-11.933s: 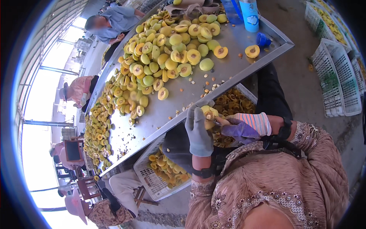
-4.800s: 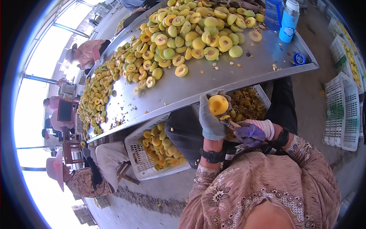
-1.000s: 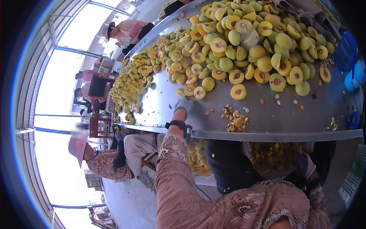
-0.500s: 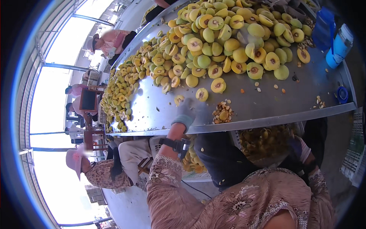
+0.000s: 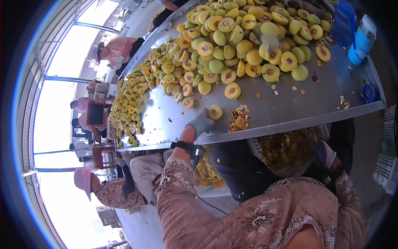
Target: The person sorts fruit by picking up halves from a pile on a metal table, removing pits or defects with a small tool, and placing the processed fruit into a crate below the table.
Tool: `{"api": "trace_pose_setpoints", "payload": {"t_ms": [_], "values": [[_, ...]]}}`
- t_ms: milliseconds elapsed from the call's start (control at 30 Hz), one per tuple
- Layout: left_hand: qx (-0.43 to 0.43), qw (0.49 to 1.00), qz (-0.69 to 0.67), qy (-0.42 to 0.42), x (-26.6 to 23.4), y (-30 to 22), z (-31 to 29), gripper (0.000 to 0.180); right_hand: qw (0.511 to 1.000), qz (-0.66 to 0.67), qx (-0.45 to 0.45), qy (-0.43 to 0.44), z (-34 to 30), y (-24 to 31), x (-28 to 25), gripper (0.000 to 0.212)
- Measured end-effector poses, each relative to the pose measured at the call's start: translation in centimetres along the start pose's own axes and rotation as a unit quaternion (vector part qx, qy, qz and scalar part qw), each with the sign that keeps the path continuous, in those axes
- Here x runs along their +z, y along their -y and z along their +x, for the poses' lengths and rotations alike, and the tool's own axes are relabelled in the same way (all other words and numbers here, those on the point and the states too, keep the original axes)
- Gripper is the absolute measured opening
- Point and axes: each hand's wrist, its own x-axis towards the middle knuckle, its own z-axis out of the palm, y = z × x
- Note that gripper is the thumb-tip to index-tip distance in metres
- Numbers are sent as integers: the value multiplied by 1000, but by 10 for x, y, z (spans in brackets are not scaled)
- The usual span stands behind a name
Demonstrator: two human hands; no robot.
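Observation:
My left hand point(image 5: 202, 122), in a grey glove, reaches over the near edge of the metal table point(image 5: 273, 114). Its fingers are closed on the rim of a halved yellow-green stone fruit point(image 5: 215, 112), whose cut face is turned up. Right of it lies a small pile of kernels and stone pieces point(image 5: 239, 118). Low at the right, my right hand point(image 5: 326, 152), in a dark and pale glove, is beside a crate of fruit pieces point(image 5: 286, 151) by my lap. Its fingers are mostly in shadow, so their grip is hidden.
A large heap of halved fruit point(image 5: 232, 45) covers the far part of the table. A blue bottle point(image 5: 362, 40) and a blue ring-shaped lid point(image 5: 368, 93) stand at the right end. A person in a pink hat point(image 5: 85, 180) sits at the left; others work farther off.
My left hand has come to rest from a blurred motion and closed on the fruit half, which has shifted toward me. My right hand stays by the crate. The view has shifted slightly.

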Motion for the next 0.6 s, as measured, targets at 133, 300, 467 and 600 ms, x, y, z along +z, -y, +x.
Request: {"api": "trace_pose_setpoints", "payload": {"t_ms": [133,300,467,600], "values": [[149,980,133,-6,41,14,17,45,930,347,57,-109,14,-8,24,22],[226,970,-26,-88,86,-87,-2,22,830,519,167,-120,2,9,6,25],[205,978,-12,26,76,-32,63,25,841,513,152,-81,5,32,2,25],[176,981,72,-49,67,-71,10,47,873,461,159,2,-19,6,-20,31]]}}
